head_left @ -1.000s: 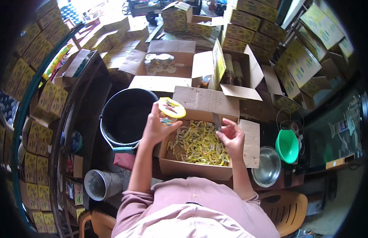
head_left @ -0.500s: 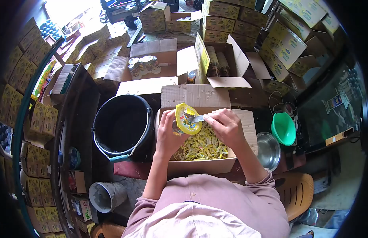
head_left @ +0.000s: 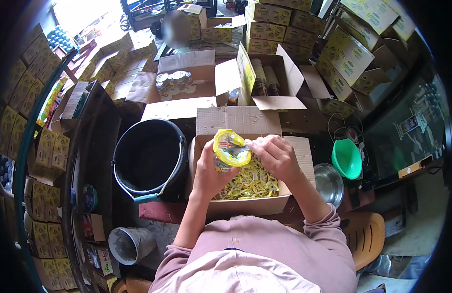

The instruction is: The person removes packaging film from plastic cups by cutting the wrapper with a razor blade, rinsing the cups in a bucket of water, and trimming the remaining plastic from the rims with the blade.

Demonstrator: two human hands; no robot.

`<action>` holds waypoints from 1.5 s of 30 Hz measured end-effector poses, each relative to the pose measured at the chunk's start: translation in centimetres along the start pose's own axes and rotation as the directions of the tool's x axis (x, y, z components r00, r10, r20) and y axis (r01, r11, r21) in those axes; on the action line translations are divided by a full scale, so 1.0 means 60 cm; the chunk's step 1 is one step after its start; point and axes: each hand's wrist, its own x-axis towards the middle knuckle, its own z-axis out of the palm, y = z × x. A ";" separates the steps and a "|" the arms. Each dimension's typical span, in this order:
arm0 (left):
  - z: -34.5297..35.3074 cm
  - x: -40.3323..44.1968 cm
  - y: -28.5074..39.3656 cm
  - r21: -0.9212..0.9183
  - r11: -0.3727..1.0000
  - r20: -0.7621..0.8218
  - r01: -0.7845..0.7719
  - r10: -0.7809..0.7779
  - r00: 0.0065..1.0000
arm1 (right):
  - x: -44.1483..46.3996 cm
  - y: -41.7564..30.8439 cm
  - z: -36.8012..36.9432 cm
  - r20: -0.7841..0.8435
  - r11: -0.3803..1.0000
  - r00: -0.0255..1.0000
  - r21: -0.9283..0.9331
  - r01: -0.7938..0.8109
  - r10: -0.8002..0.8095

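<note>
My left hand [head_left: 207,171] is closed around a plastic cup [head_left: 221,138] with a yellow rim and a printed lid, tipped toward me. In my right hand [head_left: 277,157] is a small metal blade [head_left: 239,149], possibly a knife; its handle is hidden by the fingers. The blade lies across the cup's top at the rim. Below both hands, an open cardboard box [head_left: 240,207] holds a heap of thin yellow strips [head_left: 250,183], which look like plastic trimmings.
A black bucket [head_left: 119,166] stands left of the box. To the right are a green bowl [head_left: 346,158] and a metal bowl [head_left: 328,184]. Behind, open cartons hold jars [head_left: 162,85] and stacked cups [head_left: 259,78]. A grey bucket [head_left: 130,245] sits on the floor.
My right hand has shifted slightly left and the blade lies further over the cup's top. The cup has tilted slightly. A blurred round shape now appears at the back.
</note>
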 end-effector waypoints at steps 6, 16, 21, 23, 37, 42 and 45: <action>0.003 0.006 0.015 -0.061 0.998 0.084 -0.028 0.034 0.996 | -0.003 0.002 0.000 0.031 1.000 1.000 0.029 0.002 -0.002; -0.004 0.021 -0.012 -0.386 0.908 0.374 0.162 -0.007 0.928 | -0.008 0.015 0.003 -0.055 0.996 0.998 0.079 0.031 -0.027; 0.000 0.028 -0.023 -0.484 0.817 0.517 0.315 -0.023 0.856 | -0.013 0.028 0.010 -0.097 0.994 0.995 0.095 0.049 -0.040; 0.005 0.028 -0.043 -0.511 0.720 0.622 0.470 -0.068 0.780 | -0.015 0.032 0.012 -0.104 0.994 0.994 0.109 0.029 -0.018; 0.025 0.062 -0.035 -0.631 0.706 0.453 0.322 -0.001 0.891 | -0.022 0.052 0.012 -0.022 1.000 1.000 0.008 -0.005 0.005; 0.031 0.042 -0.028 -0.397 0.890 0.320 0.226 -0.096 0.942 | -0.023 0.055 0.014 0.021 0.999 0.999 -0.020 -0.025 0.025; 0.041 0.018 -0.045 -0.394 0.891 0.241 0.225 -0.136 0.961 | -0.026 0.055 0.014 0.037 1.000 0.999 -0.020 -0.012 0.012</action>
